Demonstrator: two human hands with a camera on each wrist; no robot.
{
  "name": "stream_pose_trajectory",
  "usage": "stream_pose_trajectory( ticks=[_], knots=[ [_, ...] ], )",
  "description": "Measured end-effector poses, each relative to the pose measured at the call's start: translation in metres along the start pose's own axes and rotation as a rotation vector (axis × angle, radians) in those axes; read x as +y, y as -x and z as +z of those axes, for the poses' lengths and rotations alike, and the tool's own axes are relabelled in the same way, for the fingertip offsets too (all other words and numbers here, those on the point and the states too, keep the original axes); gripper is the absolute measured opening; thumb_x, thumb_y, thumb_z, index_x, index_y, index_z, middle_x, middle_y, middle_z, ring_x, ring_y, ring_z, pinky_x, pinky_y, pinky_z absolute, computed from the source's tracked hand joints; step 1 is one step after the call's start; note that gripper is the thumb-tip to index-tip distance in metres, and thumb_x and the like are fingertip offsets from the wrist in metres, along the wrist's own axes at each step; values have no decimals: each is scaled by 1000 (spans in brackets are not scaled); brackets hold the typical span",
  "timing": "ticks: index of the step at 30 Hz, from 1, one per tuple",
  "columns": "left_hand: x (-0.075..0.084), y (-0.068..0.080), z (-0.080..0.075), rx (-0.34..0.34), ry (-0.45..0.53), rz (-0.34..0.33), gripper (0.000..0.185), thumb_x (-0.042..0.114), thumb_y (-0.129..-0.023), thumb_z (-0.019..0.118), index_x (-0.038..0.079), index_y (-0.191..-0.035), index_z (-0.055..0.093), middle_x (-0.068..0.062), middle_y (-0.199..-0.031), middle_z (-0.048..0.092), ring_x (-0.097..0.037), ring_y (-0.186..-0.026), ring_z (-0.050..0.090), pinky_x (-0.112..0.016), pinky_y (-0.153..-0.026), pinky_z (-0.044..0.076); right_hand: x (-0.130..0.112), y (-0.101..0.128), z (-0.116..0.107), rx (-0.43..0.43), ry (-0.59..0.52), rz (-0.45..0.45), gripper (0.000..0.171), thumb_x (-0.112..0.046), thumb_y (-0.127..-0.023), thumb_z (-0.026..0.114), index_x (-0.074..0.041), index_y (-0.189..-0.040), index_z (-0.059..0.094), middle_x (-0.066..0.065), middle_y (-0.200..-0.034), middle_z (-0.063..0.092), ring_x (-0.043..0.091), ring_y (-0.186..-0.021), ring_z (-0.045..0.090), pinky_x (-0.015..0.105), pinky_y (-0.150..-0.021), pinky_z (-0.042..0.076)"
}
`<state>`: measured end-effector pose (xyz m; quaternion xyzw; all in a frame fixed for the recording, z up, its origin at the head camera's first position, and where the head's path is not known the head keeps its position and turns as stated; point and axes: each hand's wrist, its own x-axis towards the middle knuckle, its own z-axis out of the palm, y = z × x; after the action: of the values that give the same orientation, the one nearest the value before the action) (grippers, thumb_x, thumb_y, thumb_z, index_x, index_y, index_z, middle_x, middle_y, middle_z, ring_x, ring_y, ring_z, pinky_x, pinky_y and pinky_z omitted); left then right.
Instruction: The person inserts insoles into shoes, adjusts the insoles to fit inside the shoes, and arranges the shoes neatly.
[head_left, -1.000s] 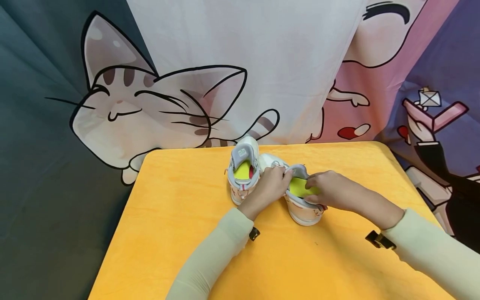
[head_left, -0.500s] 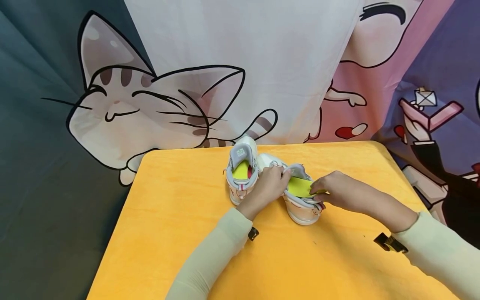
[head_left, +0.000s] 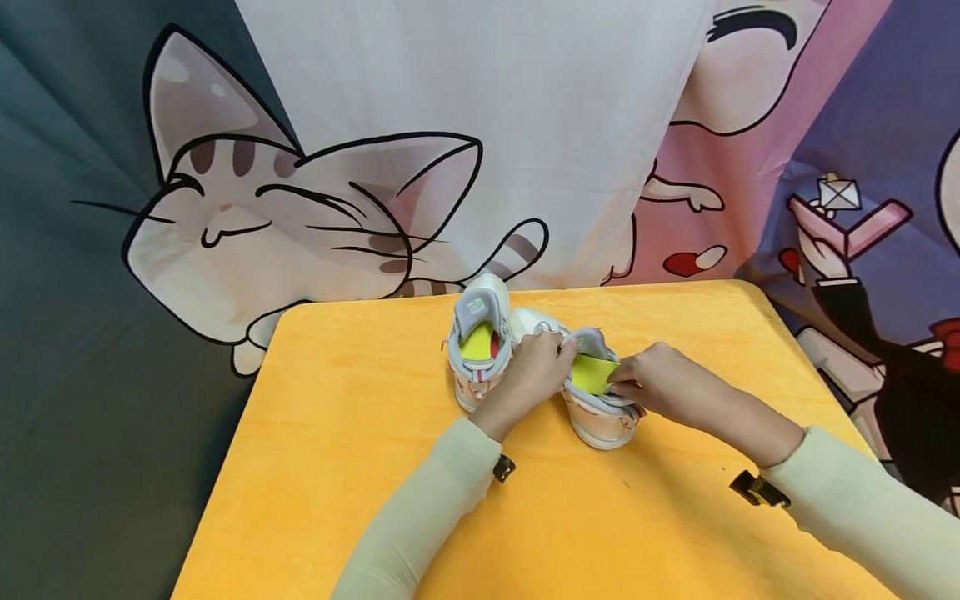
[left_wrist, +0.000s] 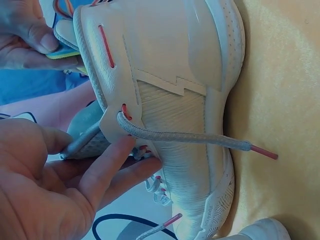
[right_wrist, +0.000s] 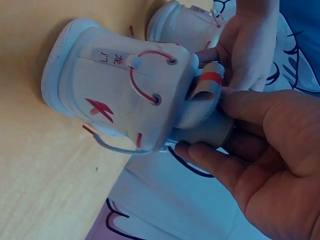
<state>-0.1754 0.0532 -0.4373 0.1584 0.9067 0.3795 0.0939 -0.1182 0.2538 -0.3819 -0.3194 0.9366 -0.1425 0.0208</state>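
Note:
A white sneaker (head_left: 603, 421) stands on the table, heel toward me, with a yellow-green insole (head_left: 590, 373) inside. My left hand (head_left: 534, 367) pinches its grey tongue (head_left: 588, 340); the left wrist view shows thumb and fingers around the tongue (left_wrist: 85, 142). At the heel opening, my right hand (head_left: 663, 385) pinches the rear of the insole, whose yellow edge (left_wrist: 62, 56) shows under the thumb in the left wrist view. In the right wrist view, the fingers of my right hand (right_wrist: 270, 150) are beside the heel pull tab (right_wrist: 209, 82). The insole's front is hidden inside the shoe.
A matching sneaker (head_left: 472, 387) stands just left, with its own yellow-green insole (head_left: 476, 342). Both are near the back edge of the yellow table (head_left: 337, 417). A curtain (head_left: 570, 125) with cartoon prints hangs behind. Loose laces (left_wrist: 190, 137) hang from the held shoe.
My right hand drew back to the right with the insole's rear edge, then came slightly left again toward the shoe opening. My left hand keeps its hold on the tongue.

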Motion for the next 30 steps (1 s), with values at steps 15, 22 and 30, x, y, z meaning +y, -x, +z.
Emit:
stream_pose_trajectory(
  ticks=[15,22,30],
  knots=[
    [-1,1,-3,-13,7,-1,48,40,-110,45,14,-71,55,-2,-58,51,-15,-48,49,-26,-47,40,5,-25,27,-59,-6,70,9,-14,-94,76,-13,-86,80,-9,-67,68,-3,-50,50,17,-48,44],
    [1,3,-3,-12,12,-1,49,41,-110,45,14,-70,55,-1,-57,50,-14,-47,48,-27,-47,39,4,-33,30,-88,-2,95,8,-16,-93,78,-12,-87,80,-7,-73,73,-1,-56,57,18,-53,49],
    [0,2,-5,-16,24,3,48,40,-110,46,15,-71,56,-1,-56,52,-14,-46,49,-26,-46,39,-3,-32,19,-130,74,175,7,-21,-91,80,-16,-86,78,-7,-71,67,5,-57,54,23,-50,44]
  ],
)
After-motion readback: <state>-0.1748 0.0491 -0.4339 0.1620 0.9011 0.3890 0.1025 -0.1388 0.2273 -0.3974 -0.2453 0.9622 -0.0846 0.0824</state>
